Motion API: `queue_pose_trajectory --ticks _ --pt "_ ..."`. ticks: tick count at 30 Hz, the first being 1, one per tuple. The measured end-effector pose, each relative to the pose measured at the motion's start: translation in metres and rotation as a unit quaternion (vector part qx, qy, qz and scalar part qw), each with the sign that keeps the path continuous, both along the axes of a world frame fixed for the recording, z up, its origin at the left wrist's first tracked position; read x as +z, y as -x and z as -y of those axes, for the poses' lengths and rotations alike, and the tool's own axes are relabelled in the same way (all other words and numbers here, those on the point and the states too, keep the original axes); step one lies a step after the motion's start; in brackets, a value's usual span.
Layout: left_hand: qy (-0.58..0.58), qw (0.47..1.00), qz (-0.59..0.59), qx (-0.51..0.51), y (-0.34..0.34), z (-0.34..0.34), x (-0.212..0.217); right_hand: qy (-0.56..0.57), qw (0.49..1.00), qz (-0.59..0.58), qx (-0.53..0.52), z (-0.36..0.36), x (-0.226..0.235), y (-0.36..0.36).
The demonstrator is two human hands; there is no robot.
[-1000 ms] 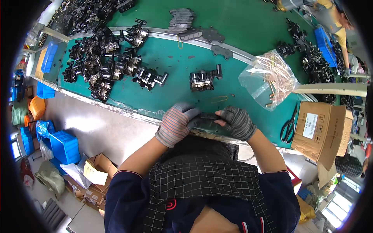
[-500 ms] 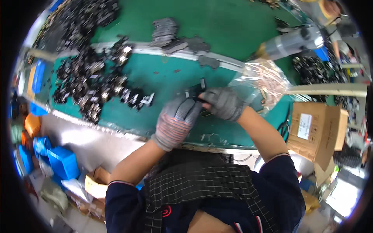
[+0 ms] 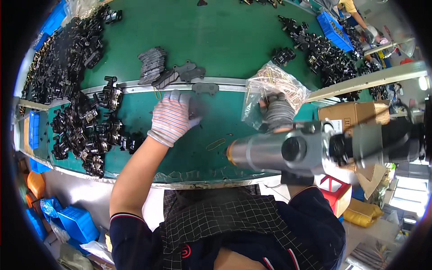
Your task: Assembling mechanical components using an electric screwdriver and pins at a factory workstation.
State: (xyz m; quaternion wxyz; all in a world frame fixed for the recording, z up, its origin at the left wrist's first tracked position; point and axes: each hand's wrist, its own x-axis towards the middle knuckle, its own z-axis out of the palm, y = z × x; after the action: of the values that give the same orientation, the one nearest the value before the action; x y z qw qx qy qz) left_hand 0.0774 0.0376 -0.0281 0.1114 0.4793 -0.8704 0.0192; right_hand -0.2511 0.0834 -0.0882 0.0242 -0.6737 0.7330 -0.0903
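Note:
My left hand [image 3: 171, 118], in a grey striped knit glove, is over the middle of the green bench. Its fingers and thumb close around a dark part [image 3: 196, 108], too smeared by motion to name. My right hand [image 3: 280, 113], in a grey glove, is at the clear plastic bag [image 3: 253, 104] of copper-coloured pins [image 3: 280, 81]. Its fingers are curled at the bag's near side, and what they hold, if anything, is hidden. Grey brake pads [image 3: 153, 66] stand stacked beyond my left hand, with several loose pads [image 3: 205, 88] beside them on the metal rail.
Black brake calipers [image 3: 92, 130] are piled at the left, others [image 3: 326, 63] at the far right. A grey cylindrical power tool [image 3: 279, 150] hangs across my right forearm. A yellowish loop [image 3: 216, 144] lies on the bench. Cardboard box [image 3: 353, 112] at right; another person's arm [image 3: 357, 18] beyond.
My hands were together on a small black part; now they are apart, the right at the bag. The view has shifted, and the power tool now shows nearer, over my right forearm.

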Motion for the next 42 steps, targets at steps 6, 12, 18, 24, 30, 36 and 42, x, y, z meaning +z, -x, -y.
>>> queue_pose_trajectory --ticks 6,12,18,24,30,36,42 --pt "-0.247 0.920 -0.300 0.051 0.002 -0.065 0.019 -0.092 0.994 -0.047 0.040 -0.014 0.037 -0.031" --pt "-0.469 0.540 -0.690 0.109 0.002 -0.115 0.003 -0.089 0.986 -0.123 0.062 -0.021 0.029 -0.053" --pt "-0.556 0.308 -0.766 0.095 0.007 -0.122 0.011 -0.123 0.982 -0.117 0.084 -0.017 0.044 -0.046" --pt "-0.562 0.294 -0.766 0.108 -0.001 -0.130 0.017 0.059 0.869 0.475 0.124 -0.084 0.118 -0.146" --pt "-0.550 0.305 -0.773 0.086 -0.005 -0.135 0.018 0.177 0.847 0.457 0.205 -0.091 0.114 -0.169" --pt "-0.534 0.331 -0.775 0.063 -0.013 -0.141 0.005 0.122 0.880 0.295 0.352 -0.088 0.125 -0.167" --pt "-0.531 0.301 -0.788 0.081 -0.019 -0.137 0.012 0.131 0.877 0.349 0.304 -0.108 0.130 -0.178"
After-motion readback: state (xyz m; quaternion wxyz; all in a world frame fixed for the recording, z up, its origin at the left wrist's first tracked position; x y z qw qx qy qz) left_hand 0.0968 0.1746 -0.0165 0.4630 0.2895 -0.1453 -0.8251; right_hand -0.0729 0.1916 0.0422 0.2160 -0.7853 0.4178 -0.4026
